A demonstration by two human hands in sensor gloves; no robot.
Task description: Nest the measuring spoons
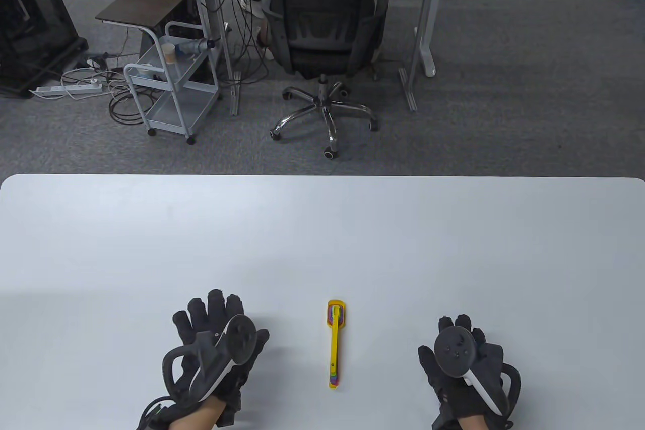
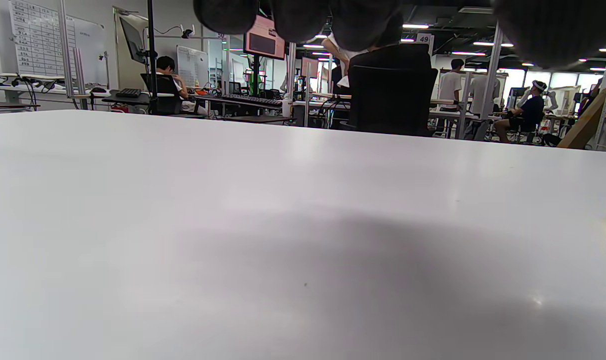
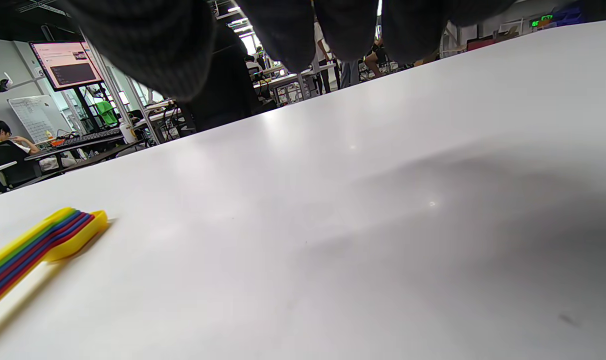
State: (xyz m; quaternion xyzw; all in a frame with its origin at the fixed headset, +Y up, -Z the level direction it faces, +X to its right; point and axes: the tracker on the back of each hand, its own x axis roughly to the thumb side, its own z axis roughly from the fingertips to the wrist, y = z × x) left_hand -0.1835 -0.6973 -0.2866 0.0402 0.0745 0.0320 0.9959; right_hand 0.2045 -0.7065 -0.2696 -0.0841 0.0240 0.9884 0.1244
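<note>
White table, grey carpet, 1 office chair beyond

Bright, even overhead light; soft shadows under hands, wrist views blurred near edges.

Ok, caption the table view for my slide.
Nested measuring spoons lie on the white table between the left hand and right hand.

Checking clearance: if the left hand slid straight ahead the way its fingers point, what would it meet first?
Nothing, apparently: ahead of the left hand lies bare table. The spoons sit off to its right.
</note>
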